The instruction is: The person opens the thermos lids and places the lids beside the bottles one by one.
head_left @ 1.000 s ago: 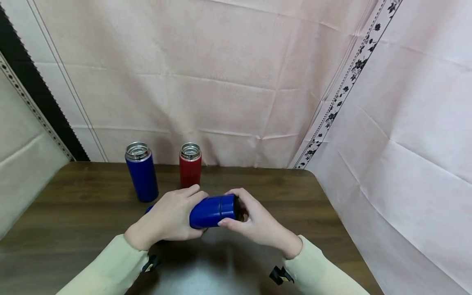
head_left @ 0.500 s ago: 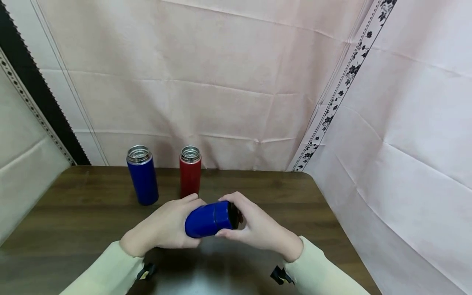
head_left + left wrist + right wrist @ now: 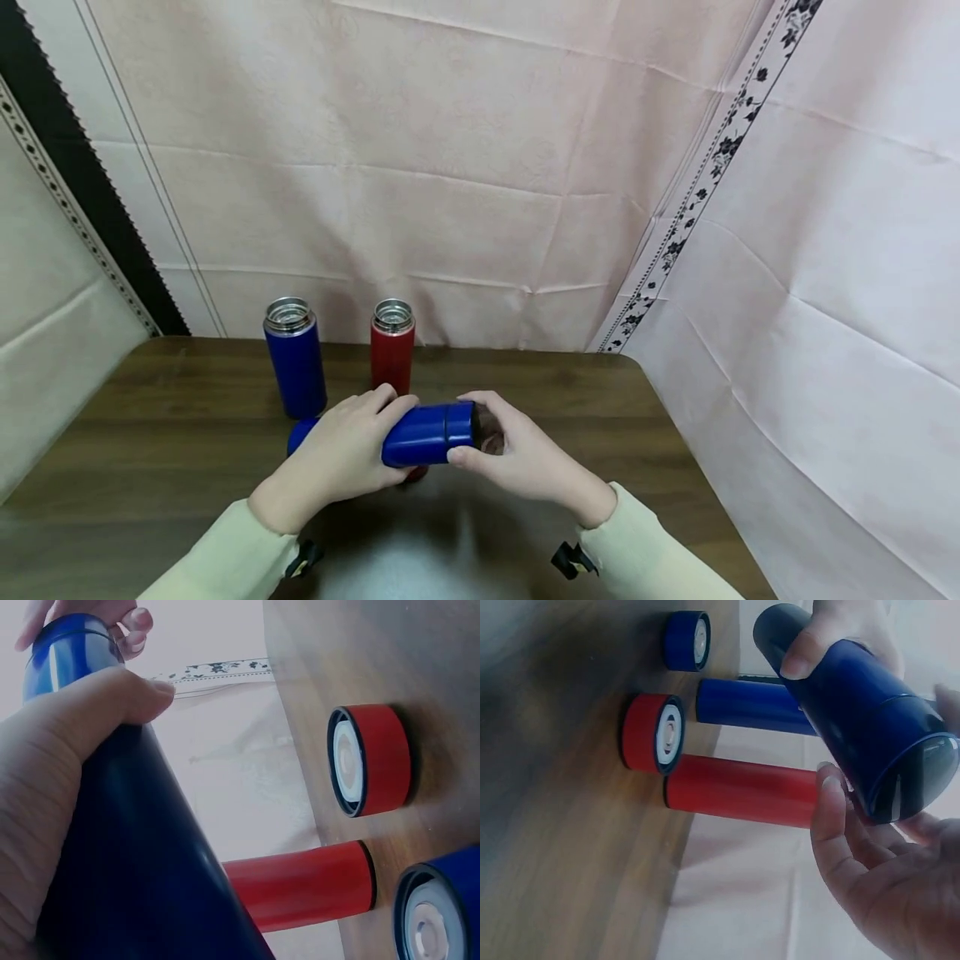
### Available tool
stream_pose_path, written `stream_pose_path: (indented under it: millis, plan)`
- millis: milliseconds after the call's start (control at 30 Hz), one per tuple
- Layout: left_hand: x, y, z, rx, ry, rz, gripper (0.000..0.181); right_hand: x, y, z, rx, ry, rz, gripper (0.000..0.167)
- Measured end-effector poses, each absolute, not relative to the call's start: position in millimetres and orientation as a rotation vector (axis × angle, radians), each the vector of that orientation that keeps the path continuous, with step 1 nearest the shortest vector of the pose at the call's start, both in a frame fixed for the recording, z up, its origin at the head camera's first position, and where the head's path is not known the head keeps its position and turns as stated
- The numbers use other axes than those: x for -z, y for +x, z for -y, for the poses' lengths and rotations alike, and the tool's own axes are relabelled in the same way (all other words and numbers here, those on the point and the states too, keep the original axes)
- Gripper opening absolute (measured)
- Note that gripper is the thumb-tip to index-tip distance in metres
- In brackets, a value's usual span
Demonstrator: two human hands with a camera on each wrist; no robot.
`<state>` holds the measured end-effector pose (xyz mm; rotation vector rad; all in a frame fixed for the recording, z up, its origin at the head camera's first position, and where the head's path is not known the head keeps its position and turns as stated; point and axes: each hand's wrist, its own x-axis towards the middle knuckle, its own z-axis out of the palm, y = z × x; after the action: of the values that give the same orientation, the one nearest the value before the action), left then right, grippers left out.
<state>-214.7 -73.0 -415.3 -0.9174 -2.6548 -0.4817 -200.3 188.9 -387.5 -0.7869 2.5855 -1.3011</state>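
Observation:
My left hand (image 3: 345, 450) grips the body of a blue thermos bottle (image 3: 423, 435), held nearly level above the table, its capped end pointing right. Around that end curl the thumb and fingers of my right hand (image 3: 525, 450), partly over the lid. Behind them stand an open blue thermos bottle (image 3: 297, 375) and an open red thermos bottle (image 3: 392, 358), both showing bare steel necks. In the right wrist view, a red lid (image 3: 641, 731) and a blue lid (image 3: 682, 645) rest on the table near those bottles. The palm hides part of the held bottle in the head view.
The brown wooden table (image 3: 540, 379) ends at the back against a pale cloth curtain (image 3: 450, 208). More cloth hangs along the right side, with a floral border strip (image 3: 675, 242) between.
Half a second ago the held bottle sloped down to the right; now it lies nearly level. Both hands keep hold of it. Part of the red lid now shows below the left hand.

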Motion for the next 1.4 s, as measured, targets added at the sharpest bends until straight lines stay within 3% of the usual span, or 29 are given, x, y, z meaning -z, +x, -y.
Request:
stream_pose_path:
  millis: [300, 1400]
  plan:
    - [416.4, -219.6, 75.9, 0.495, -0.893, 2.615, 0.082, 397.2, -208.9, -186.6, 1.346, -0.748, -2.589, 0.046]
    - [422.5, -231.0, 84.1, 0.381, -0.995, 2.528, 0.075, 415.5, -208.6, -181.0, 1.017, -0.969, -2.83, 0.071]
